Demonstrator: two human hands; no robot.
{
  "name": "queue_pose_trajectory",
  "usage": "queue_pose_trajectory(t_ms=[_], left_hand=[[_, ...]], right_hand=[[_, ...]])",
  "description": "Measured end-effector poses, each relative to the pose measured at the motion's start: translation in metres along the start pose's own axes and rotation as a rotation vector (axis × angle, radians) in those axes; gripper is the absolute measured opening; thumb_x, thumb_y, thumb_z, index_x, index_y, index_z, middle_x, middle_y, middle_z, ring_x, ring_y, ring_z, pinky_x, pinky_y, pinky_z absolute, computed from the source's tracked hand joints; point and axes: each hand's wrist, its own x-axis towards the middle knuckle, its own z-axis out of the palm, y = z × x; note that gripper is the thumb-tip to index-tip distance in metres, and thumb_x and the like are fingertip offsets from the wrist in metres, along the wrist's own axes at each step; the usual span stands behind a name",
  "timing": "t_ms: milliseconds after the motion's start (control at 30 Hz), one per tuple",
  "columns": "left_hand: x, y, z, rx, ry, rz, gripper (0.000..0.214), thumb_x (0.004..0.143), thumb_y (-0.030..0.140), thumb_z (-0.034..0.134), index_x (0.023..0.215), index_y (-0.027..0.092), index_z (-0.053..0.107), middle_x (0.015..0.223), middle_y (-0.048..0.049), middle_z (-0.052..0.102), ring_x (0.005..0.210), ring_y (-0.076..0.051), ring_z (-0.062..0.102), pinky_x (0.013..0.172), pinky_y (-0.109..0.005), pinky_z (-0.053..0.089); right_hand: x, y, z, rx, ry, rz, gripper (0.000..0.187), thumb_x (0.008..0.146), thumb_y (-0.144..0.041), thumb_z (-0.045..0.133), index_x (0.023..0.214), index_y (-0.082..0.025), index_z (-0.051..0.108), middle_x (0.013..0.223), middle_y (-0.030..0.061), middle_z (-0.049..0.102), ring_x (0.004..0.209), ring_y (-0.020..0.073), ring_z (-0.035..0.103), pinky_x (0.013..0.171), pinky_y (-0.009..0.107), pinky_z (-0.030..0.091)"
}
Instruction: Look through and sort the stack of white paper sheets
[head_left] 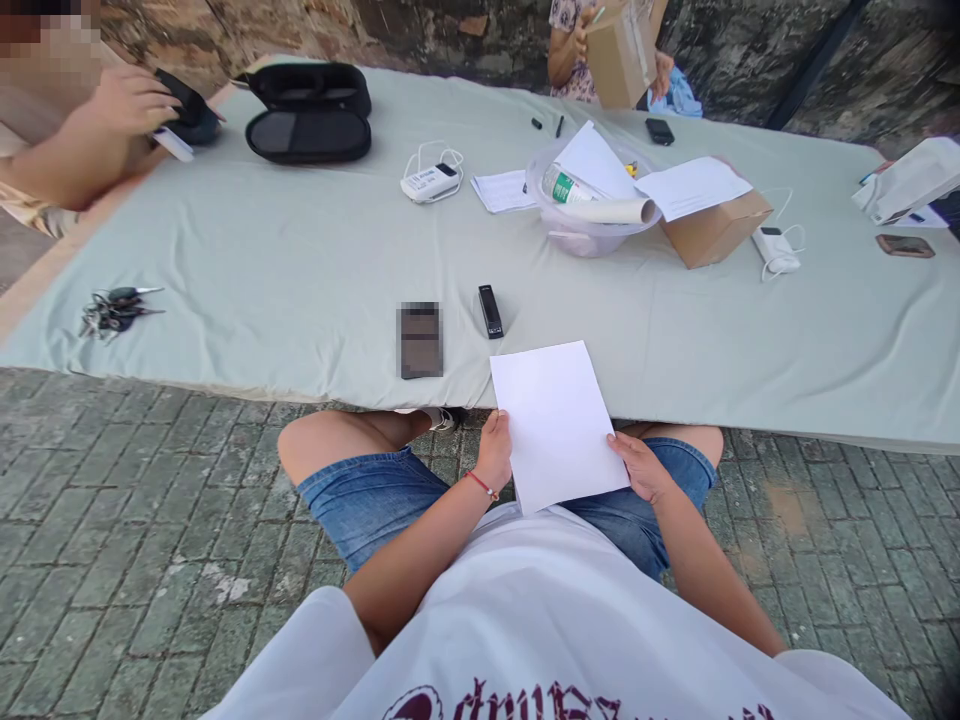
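A blank white sheet of paper [556, 425] is held over my lap, its far end reaching across the table's front edge. My left hand [494, 450] grips the sheet's left edge, with a red bracelet on the wrist. On the opposite edge, my right hand [637, 465] pinches the paper between thumb and fingers. Just beyond the sheet lies a small black device [490, 311] with a shiny face. To its left is a dark rectangular object [421, 341], blurred out. Whether the paper is one sheet or several, I cannot tell.
On the cloth-covered table [300, 280] lie keys [118, 312], an open black case [309, 115], white corded devices [433, 182], a plastic basin [585, 240] with papers and a bottle, and a cardboard box [712, 230]. One person sits left; another across holds a box [621, 55].
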Motion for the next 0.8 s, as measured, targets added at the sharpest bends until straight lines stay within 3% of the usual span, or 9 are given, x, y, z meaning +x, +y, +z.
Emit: queue_pose_trajectory(t_ms=[367, 600, 800], left_hand=[[-0.002, 0.001, -0.001, 0.031, 0.01, 0.027, 0.029, 0.079, 0.043, 0.069, 0.069, 0.021, 0.052, 0.069, 0.0023, 0.057, 0.065, -0.013, 0.053, 0.065, -0.026, 0.047], [-0.005, 0.002, -0.002, -0.009, -0.043, -0.007, 0.027, 0.078, 0.044, 0.07, 0.078, 0.021, 0.055, 0.079, 0.0019, 0.063, 0.073, -0.013, 0.059, 0.073, -0.027, 0.049], [-0.002, 0.002, -0.004, -0.008, -0.085, -0.009, 0.029, 0.075, 0.044, 0.071, 0.078, 0.02, 0.056, 0.081, 0.0009, 0.065, 0.075, -0.014, 0.06, 0.075, -0.028, 0.049]], right_hand=[[0.0, 0.014, -0.006, -0.012, 0.013, -0.022, 0.045, 0.076, -0.058, 0.071, 0.099, -0.02, 0.074, 0.096, 0.0076, 0.076, 0.082, 0.0245, 0.071, 0.079, 0.038, 0.056], [-0.001, 0.017, -0.007, -0.011, 0.016, -0.01, 0.041, 0.077, -0.057, 0.07, 0.097, -0.021, 0.074, 0.095, 0.0074, 0.076, 0.083, 0.0248, 0.071, 0.08, 0.038, 0.056], [-0.001, 0.01, -0.006, -0.029, 0.003, -0.055, 0.046, 0.078, -0.059, 0.068, 0.11, -0.025, 0.07, 0.109, 0.0056, 0.074, 0.098, 0.025, 0.069, 0.09, 0.041, 0.054]])
